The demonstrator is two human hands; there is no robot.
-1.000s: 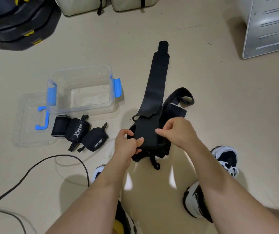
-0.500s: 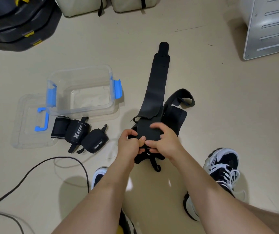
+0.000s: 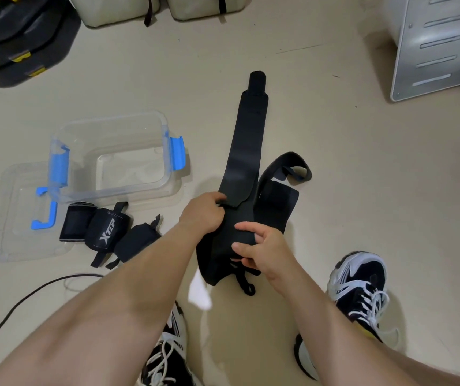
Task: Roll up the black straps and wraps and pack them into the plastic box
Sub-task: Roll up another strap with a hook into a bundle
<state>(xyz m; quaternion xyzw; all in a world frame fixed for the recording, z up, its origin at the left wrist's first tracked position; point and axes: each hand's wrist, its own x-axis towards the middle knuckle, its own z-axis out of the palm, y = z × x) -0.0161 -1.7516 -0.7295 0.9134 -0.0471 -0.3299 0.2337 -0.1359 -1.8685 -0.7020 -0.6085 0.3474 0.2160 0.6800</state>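
Your left hand (image 3: 203, 215) grips the left edge of the long black fabric wrap (image 3: 248, 151), fingers curled over it where the flat length meets the bunched near end. Your right hand (image 3: 263, 253) holds that bunched end from the right side, with the thumb on top and the fingers tucked beneath, so both hands are closed on the same wrap. The rest of it lies flat on the beige floor (image 3: 348, 190), running away from you to a narrow tab at its far end. A second black wrap (image 3: 277, 210) lies partly under it on the right, its strap curving into a loop on the floor. To your left stands the clear plastic box with blue latches (image 3: 164, 129), overlapping its clear lid with a blue handle (image 3: 14, 232). Three rolled black wraps (image 3: 106, 232) sit in a row on the floor just beside the box's near wall, outside it; the middle one carries white lettering. A black cable (image 3: 28, 295) snakes across the floor at lower left, and your black-and-white sneakers (image 3: 359, 285) show near the bottom edge.
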